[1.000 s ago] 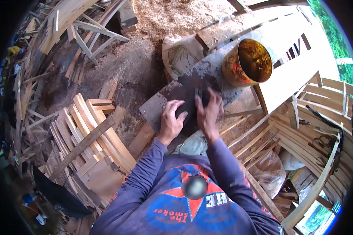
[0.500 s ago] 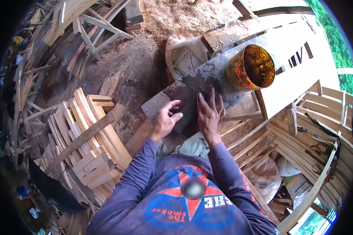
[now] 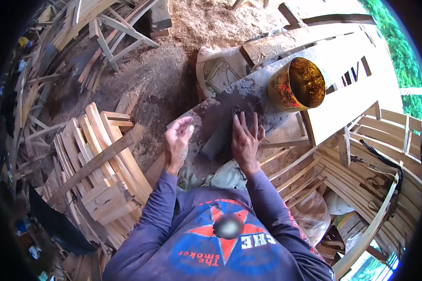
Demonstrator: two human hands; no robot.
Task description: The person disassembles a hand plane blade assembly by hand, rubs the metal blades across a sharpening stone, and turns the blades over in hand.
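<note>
Fingers of the right hand (image 3: 245,144), slightly spread, touch the dark block (image 3: 236,112) at their tips; I can't tell whether they clamp it, nor its long axis. The left hand (image 3: 175,146), farther off, has thumb and forefinger bent close, any grip unclear. Beneath lies the bench (image 3: 218,127); beyond, the tin (image 3: 280,88) crowds the right, the sack (image 3: 218,71) the left.
</note>
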